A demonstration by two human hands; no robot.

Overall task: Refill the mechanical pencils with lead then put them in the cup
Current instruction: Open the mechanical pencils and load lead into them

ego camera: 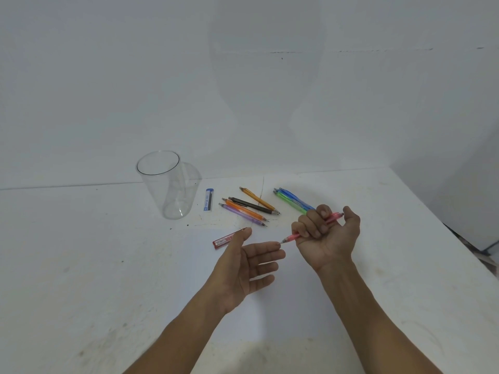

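Note:
My right hand [325, 233] grips a pink mechanical pencil [291, 237], fingers curled round its barrel, its tip pointing left. My left hand [248, 261] is held palm up with fingers straight, one fingertip at the pencil's tip. A red lead case [225, 240] lies on the table just beyond my left thumb. A clear plastic cup [168, 184] stands upright and empty at the back left. A blue lead case [208, 199] lies to its right. Orange, black and purple pencils [248, 209] lie in a loose group. Blue and green pencils [293, 201] lie behind my right hand.
The white table [108, 265] is scuffed and meets a white wall at the back. Its right edge [469, 255] runs diagonally, with a drop beyond it.

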